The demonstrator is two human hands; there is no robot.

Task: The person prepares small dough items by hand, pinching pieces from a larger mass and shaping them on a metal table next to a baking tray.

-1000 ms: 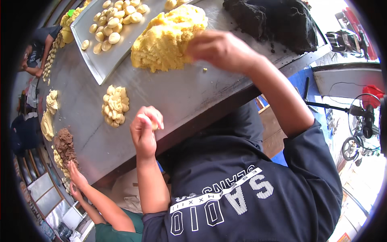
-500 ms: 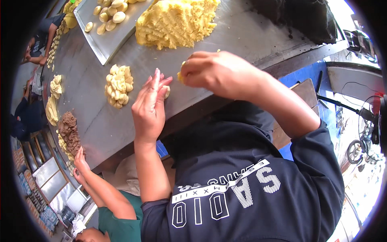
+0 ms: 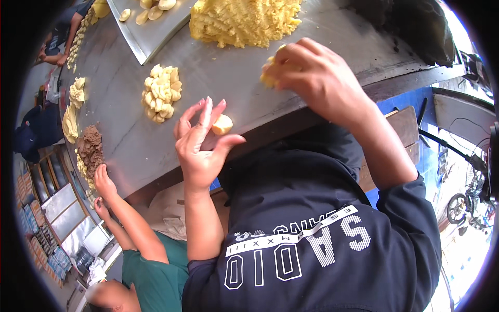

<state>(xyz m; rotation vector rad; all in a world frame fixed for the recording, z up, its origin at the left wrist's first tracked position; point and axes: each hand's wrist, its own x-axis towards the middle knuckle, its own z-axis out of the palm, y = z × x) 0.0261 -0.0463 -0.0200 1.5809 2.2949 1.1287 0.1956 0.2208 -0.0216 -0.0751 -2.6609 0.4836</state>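
Note:
My left hand [image 3: 201, 148] is at the table's near edge, its fingers spread and thumb held apart. A smooth pale dough ball [image 3: 222, 125] sits between the thumb and fingertips, not gripped; whether it touches the hand or rests on the table is unclear. Farther right, my right hand [image 3: 317, 78] is curled around a lump of crumbly yellow dough [image 3: 268, 74], which shows past the fingers. Beyond the hands stands a big mound of yellow dough [image 3: 244, 23]. Left of my left hand lies a heap of flattened pale dough pieces [image 3: 161, 93].
A metal tray [image 3: 148, 44] with several dough balls stands at the far left of the metal table [image 3: 213, 73]. A black mass [image 3: 410, 28] covers the far right corner. At left, a co-worker's hands [image 3: 104, 182] are beside a brown dough heap [image 3: 91, 151].
My left fingers have spread and the thumb has moved away, showing more of the ball. My right hand has moved right, away from the left, with the yellow dough. The view has shifted slightly.

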